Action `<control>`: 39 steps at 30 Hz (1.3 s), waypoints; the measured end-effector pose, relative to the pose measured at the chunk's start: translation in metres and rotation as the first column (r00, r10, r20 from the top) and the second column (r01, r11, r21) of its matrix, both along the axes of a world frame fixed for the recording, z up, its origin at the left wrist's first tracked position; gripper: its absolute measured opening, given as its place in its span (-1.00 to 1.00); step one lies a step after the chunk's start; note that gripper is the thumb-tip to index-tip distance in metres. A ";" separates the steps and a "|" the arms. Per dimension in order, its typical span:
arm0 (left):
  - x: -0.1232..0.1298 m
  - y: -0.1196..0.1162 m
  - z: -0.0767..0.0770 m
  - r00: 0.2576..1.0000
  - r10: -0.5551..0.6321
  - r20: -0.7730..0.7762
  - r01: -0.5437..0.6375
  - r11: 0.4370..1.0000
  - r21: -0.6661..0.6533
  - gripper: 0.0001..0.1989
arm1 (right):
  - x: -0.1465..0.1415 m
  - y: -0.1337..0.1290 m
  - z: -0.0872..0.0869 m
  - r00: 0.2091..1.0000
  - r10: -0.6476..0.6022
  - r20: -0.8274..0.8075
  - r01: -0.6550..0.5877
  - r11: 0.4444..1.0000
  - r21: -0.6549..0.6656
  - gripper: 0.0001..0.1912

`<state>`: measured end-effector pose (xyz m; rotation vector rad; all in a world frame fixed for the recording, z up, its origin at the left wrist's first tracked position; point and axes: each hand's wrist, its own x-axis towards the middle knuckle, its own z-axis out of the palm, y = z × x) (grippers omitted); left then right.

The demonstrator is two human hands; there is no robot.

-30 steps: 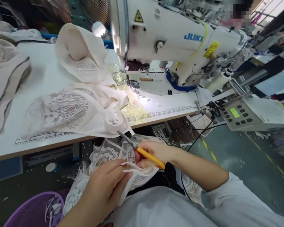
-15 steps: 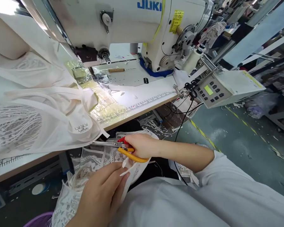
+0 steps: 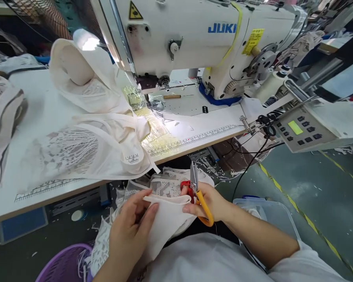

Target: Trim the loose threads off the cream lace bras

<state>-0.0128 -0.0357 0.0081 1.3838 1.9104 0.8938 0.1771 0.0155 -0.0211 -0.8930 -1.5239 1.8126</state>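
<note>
Over my lap, my left hand (image 3: 132, 223) pinches the edge of a piece of white fabric (image 3: 164, 219) between thumb and fingers. My right hand (image 3: 208, 199) is closed around scissors (image 3: 204, 207) with one orange and one red handle, blades pointing up and away from the fabric. Its thumb and fingertip also touch the fabric's right end. White lace garment pieces (image 3: 167, 184) lie beneath both hands. On the table to the left rests a cream lace bra (image 3: 111, 156) with a moulded cup (image 3: 79, 70) behind it.
A sewing machine (image 3: 200, 39) stands on the white table, whose ruler-marked front edge (image 3: 194, 138) lies beyond my hands. A control box (image 3: 308, 129) hangs at right. A purple basket (image 3: 64, 262) and a clear plastic bin (image 3: 282, 211) are low on either side.
The scissors have turned from pointing left to pointing up. Both hands now hold the white fabric spread between them, and the view has shifted left.
</note>
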 end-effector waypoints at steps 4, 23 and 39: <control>0.003 -0.002 0.004 0.994 0.075 0.085 -0.074 0.997 -0.024 -0.47 | -0.002 -0.003 -0.001 0.997 -0.073 0.007 0.073 0.997 0.024 -0.67; -0.005 0.000 0.001 0.923 0.027 0.384 0.002 0.997 -0.073 -0.90 | -0.009 -0.008 -0.005 0.992 -0.122 0.033 0.115 0.981 0.157 -0.80; -0.010 0.014 0.011 0.812 -0.405 -0.419 0.567 0.716 0.407 -0.74 | -0.013 -0.004 0.000 0.957 -0.127 0.260 0.060 0.966 0.250 -0.76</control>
